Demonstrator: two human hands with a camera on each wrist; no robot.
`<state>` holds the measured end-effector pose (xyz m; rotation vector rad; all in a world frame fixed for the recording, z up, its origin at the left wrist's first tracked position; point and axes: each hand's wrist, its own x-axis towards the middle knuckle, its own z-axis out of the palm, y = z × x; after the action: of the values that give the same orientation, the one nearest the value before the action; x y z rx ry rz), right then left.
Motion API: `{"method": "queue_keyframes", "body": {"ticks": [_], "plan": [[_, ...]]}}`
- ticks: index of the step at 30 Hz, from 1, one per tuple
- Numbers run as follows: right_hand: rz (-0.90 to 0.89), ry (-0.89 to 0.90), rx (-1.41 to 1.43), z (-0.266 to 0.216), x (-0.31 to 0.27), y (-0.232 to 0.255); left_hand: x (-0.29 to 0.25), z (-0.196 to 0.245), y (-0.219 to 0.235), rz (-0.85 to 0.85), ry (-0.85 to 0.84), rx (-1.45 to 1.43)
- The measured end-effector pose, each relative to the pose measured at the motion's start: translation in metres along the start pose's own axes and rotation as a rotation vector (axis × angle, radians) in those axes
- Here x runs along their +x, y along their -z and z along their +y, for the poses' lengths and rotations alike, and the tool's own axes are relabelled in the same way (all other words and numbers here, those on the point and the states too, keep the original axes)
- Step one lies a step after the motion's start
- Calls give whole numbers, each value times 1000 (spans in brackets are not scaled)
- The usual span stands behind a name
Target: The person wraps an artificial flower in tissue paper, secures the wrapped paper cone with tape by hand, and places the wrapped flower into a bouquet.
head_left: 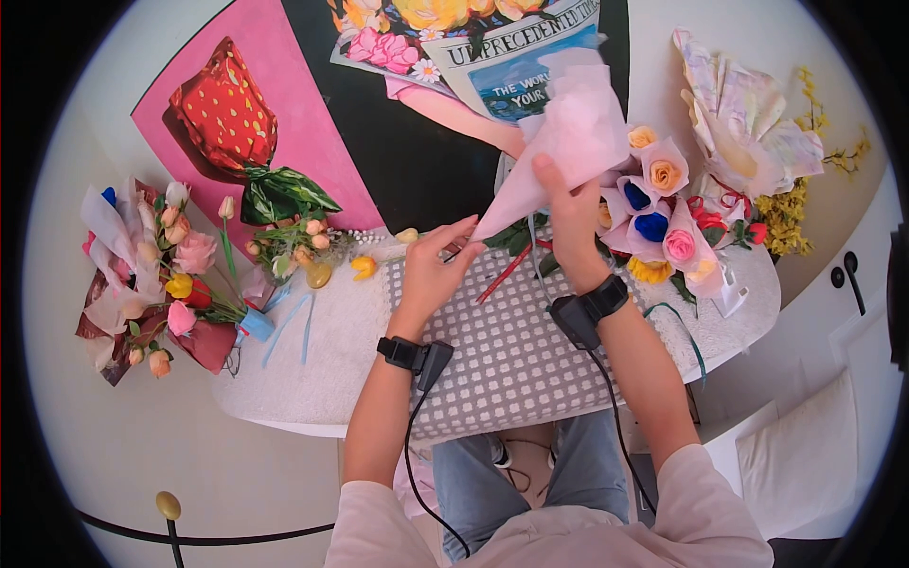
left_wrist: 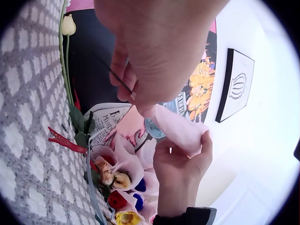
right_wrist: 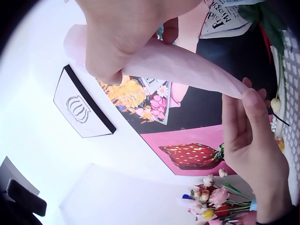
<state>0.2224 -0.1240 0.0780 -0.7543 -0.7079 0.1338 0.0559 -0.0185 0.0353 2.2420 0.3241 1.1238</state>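
Note:
Pale pink wrapping paper (head_left: 516, 185) is rolled into a cone between my hands, its wide ruffled end up to the right. My left hand (head_left: 437, 270) pinches the narrow lower tip between thumb and fingers. From between those fingers a thin dark stem (left_wrist: 111, 72) sticks out in the left wrist view. My right hand (head_left: 573, 222) grips the cone higher up, its thumb across the front of the paper. The right wrist view shows the paper (right_wrist: 183, 65) stretched from one hand to the other. Whatever is inside the cone is hidden.
Paper-wrapped roses (head_left: 663, 204) and a red ribbon (head_left: 505, 273) lie to the right. At the left are a mixed bouquet (head_left: 180, 275) and a loose yellow tulip head (head_left: 363, 268). A checked cloth (head_left: 502, 350) covers the table's middle. Large paintings (head_left: 379, 142) stand behind.

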Motion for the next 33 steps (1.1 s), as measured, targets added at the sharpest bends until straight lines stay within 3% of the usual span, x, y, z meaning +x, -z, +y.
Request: {"method": "queue_keyframes", "body": {"ticks": [8, 12, 13, 17, 20, 22, 24, 25, 28, 32, 33], "plan": [[-350, 314, -318, -29, -33, -20, -3, 0, 0, 46, -25, 3], [-453, 296, -400, -15, -37, -20, -5, -6, 4, 44, -37, 150], [-472, 221, -407, -18, -39, -22, -6, -12, 4, 55, -57, 177], [-478, 272, -526, -13, -43, -24, -8, -17, 5, 48, -100, 237], [-565, 361, -542, -17, -42, -27, -9, -16, 3, 110, -169, 236], [-503, 605, -599, -28, -45, -33, -14, -19, 4, 109, -193, 258], [-519, 603, -577, -30, -45, -35, -16, -18, 3, 133, -198, 167], [-533, 601, -555, -31, -45, -37, -17, -20, 5, 56, -84, 104], [-614, 611, -557, -36, -41, -35, -9, 6, 13, 81, -174, -37], [-645, 482, -491, -22, -41, -28, -23, -45, 0, 24, -117, -46], [-652, 496, -489, -19, -40, -27, -22, -53, -3, 30, -26, -128]]}}
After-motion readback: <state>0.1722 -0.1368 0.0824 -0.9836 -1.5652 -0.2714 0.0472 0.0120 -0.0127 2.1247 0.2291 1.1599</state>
